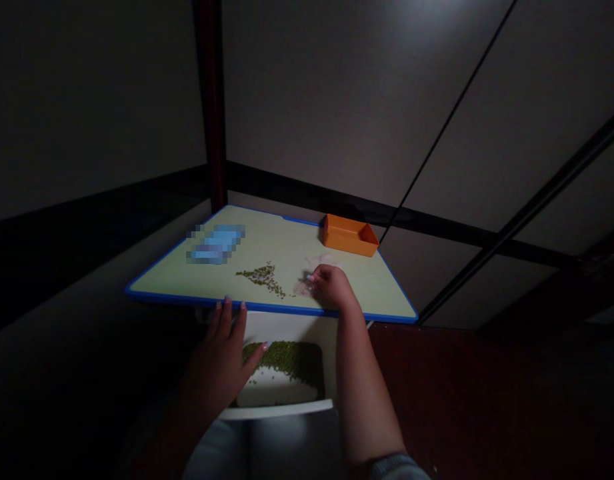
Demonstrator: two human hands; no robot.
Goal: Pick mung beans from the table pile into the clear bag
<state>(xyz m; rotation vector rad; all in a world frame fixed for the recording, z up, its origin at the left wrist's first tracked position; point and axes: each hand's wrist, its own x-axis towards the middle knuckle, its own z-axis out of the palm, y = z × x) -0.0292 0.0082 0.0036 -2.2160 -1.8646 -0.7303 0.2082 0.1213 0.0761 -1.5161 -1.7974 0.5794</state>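
Note:
My left hand (221, 357) is open, its fingers spread at the front edge of the small table (171, 283) and its thumb over the white tub (291, 325). Small green beans (297, 357) lie in the tub below. My right hand (331, 283) rests low over the tabletop with thumb and fingers pinched together; what they hold, if anything, is too small to name. Next to those fingertips is a thin, see-through pinkish piece (303, 287), perhaps plastic. A loose scatter of green beans (263, 275) lies left of my right hand.
An orange open box (349, 237) stands at the table's back right. A blurred-out blue item (217, 243) lies at the left. Pale panels (337, 100) rise behind the table, and a dark red floor (427, 373) shows at the right.

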